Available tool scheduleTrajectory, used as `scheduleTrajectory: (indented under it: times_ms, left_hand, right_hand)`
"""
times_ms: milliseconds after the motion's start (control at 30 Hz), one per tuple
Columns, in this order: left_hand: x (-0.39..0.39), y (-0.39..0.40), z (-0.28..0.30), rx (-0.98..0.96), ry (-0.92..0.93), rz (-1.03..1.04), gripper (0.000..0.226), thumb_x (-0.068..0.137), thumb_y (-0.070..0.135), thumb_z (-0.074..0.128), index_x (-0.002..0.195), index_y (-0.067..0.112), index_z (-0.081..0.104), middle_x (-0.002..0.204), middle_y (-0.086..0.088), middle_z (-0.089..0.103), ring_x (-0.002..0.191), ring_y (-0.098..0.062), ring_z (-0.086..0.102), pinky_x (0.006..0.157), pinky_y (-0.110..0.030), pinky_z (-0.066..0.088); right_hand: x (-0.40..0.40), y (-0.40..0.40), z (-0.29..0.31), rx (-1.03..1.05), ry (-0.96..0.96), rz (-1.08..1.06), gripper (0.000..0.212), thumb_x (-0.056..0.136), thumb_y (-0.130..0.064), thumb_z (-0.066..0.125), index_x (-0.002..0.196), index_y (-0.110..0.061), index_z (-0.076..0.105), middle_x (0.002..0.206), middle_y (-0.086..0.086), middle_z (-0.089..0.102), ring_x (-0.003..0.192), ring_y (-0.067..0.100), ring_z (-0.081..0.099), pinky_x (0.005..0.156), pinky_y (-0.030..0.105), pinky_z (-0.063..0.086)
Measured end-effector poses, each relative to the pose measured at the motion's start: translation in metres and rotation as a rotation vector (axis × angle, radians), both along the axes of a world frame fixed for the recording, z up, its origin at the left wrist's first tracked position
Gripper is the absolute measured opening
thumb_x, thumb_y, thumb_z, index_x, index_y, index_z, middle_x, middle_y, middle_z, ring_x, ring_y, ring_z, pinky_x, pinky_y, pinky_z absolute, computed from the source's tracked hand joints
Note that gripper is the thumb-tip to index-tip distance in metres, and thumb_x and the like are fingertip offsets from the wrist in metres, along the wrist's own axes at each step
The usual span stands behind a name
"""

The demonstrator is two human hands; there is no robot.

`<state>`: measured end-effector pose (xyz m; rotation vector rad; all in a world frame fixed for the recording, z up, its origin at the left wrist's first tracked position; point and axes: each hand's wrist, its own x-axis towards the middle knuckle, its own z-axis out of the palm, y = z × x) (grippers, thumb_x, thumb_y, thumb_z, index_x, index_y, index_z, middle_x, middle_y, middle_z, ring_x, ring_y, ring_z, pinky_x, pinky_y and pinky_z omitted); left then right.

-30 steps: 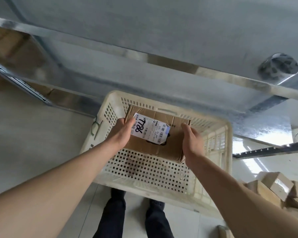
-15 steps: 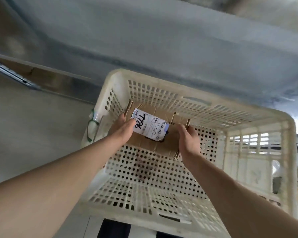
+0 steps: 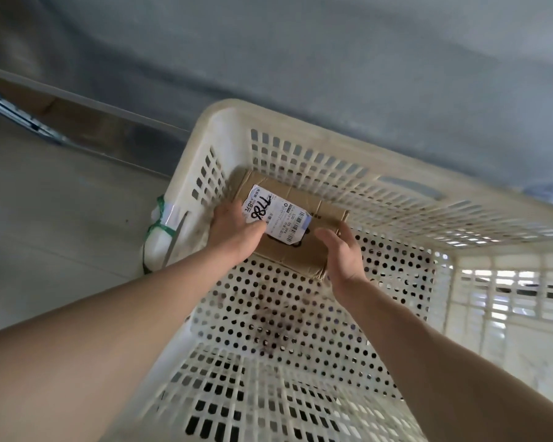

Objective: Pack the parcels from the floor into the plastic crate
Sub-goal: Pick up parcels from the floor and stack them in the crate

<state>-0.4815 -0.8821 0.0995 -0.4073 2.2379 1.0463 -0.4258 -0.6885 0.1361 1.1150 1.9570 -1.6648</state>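
Our left hand (image 3: 237, 232) lies on the near-left end of the brown cardboard parcel (image 3: 296, 231), thumb over the edge of its white shipping label (image 3: 275, 220), and it seems to grip that end, though the fingers are hidden behind the hand. Our right hand (image 3: 344, 255) stands just off the parcel's right end, fingers straight and loosely spread; we cannot tell whether the palm touches the cardboard. The parcel sits label-up in the far left corner of the cream perforated plastic crate (image 3: 332, 314), on or just above its floor. Its long axis runs from the far-left wall towards the near right. The label's handwritten black number reads sideways to us. The crate's near wall is blurred and cut off by the frame. A green-strapped white bundle (image 3: 160, 231) outside the left wall is hard to identify.
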Motion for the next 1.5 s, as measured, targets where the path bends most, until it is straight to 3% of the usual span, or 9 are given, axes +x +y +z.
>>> scheduleTrajectory:
  times_ms: [233, 433, 567, 633, 800, 867, 1100, 1233, 1500]
  left_hand:
    - [0.008, 0.011, 0.043, -0.088, 0.072, -0.018, 0.059, 0.074, 0.027, 0.059, 0.133, 0.025, 0.048, 0.13, -0.004, 0.04, 0.116, -0.022, 0.046, 0.102, -0.039, 0.042]
    - [0.006, 0.02, 0.044, -0.181, 0.076, -0.107, 0.069, 0.063, 0.035, 0.05, 0.129, 0.017, 0.047, 0.134, -0.003, 0.042, 0.127, -0.028, 0.039, 0.106, -0.05, 0.04]
    - [0.007, 0.017, 0.054, -0.178, 0.096, -0.139, 0.072, 0.063, 0.037, 0.051, 0.132, 0.021, 0.046, 0.138, -0.004, 0.041, 0.13, -0.029, 0.036, 0.107, -0.052, 0.038]
    - [0.01, 0.016, 0.064, -0.162, 0.097, -0.147, 0.07, 0.063, 0.038, 0.051, 0.131, 0.024, 0.047, 0.137, -0.002, 0.04, 0.13, -0.028, 0.037, 0.107, -0.051, 0.038]
    - [0.023, 0.022, 0.103, -0.125, 0.096, -0.159, 0.063, 0.063, 0.045, 0.051, 0.125, 0.03, 0.051, 0.127, 0.001, 0.043, 0.123, -0.025, 0.042, 0.105, -0.051, 0.039]
    - [0.031, 0.028, 0.125, -0.125, 0.098, -0.165, 0.067, 0.062, 0.051, 0.05, 0.125, 0.028, 0.052, 0.128, -0.001, 0.044, 0.124, -0.026, 0.043, 0.105, -0.051, 0.039]
    - [0.066, 0.064, 0.224, -0.114, 0.164, -0.167, 0.073, 0.067, 0.057, 0.047, 0.13, 0.021, 0.05, 0.147, -0.002, 0.035, 0.137, -0.026, 0.034, 0.114, -0.05, 0.029]
    - [0.09, 0.089, 0.28, -0.077, 0.175, -0.162, 0.09, 0.072, 0.057, 0.044, 0.152, 0.018, 0.028, 0.161, -0.002, 0.019, 0.146, -0.021, 0.021, 0.119, -0.044, 0.022]
    - [0.133, 0.133, 0.358, 0.014, 0.273, -0.173, 0.075, 0.096, 0.065, 0.032, 0.15, 0.013, 0.032, 0.157, -0.004, 0.026, 0.141, -0.023, 0.032, 0.113, -0.038, 0.026]
  right_hand:
    - [-0.004, 0.004, -0.018, -0.064, 0.007, 0.05, 0.093, 0.059, -0.056, 0.069, 0.147, -0.04, 0.041, 0.148, 0.003, 0.055, 0.136, 0.032, 0.051, 0.109, 0.061, 0.044]
    - [-0.008, 0.005, 0.006, -0.101, -0.013, 0.128, 0.104, 0.056, -0.055, 0.068, 0.153, -0.035, 0.037, 0.149, 0.001, 0.054, 0.137, 0.028, 0.048, 0.114, 0.057, 0.039]
    - [-0.01, 0.003, 0.023, -0.106, -0.006, 0.163, 0.097, 0.076, -0.04, 0.07, 0.161, -0.029, 0.024, 0.161, 0.0, 0.036, 0.146, 0.024, 0.035, 0.117, 0.048, 0.031]
    - [-0.007, 0.004, 0.033, -0.093, 0.0, 0.164, 0.103, 0.07, -0.043, 0.066, 0.162, -0.028, 0.022, 0.164, 0.001, 0.033, 0.148, 0.024, 0.032, 0.119, 0.05, 0.029]
    - [0.008, 0.012, 0.078, -0.054, 0.056, 0.162, 0.08, 0.091, -0.035, 0.064, 0.16, -0.027, 0.025, 0.154, -0.004, 0.042, 0.141, 0.021, 0.039, 0.11, 0.045, 0.032]
    - [0.016, 0.02, 0.098, -0.037, 0.082, 0.165, 0.077, 0.095, -0.037, 0.061, 0.162, -0.026, 0.023, 0.164, -0.001, 0.032, 0.148, 0.024, 0.033, 0.116, 0.049, 0.028]
    - [0.044, 0.05, 0.182, -0.01, 0.166, 0.166, 0.075, 0.097, -0.044, 0.059, 0.161, -0.027, 0.024, 0.167, 0.0, 0.026, 0.151, 0.024, 0.029, 0.118, 0.05, 0.025]
    - [0.065, 0.07, 0.234, -0.03, 0.229, 0.137, 0.077, 0.095, -0.048, 0.06, 0.161, -0.027, 0.026, 0.168, 0.0, 0.025, 0.152, 0.024, 0.028, 0.12, 0.053, 0.022]
    - [0.113, 0.109, 0.322, -0.028, 0.337, 0.089, 0.076, 0.095, -0.05, 0.059, 0.16, -0.024, 0.03, 0.166, 0.0, 0.03, 0.151, 0.022, 0.03, 0.122, 0.054, 0.026]
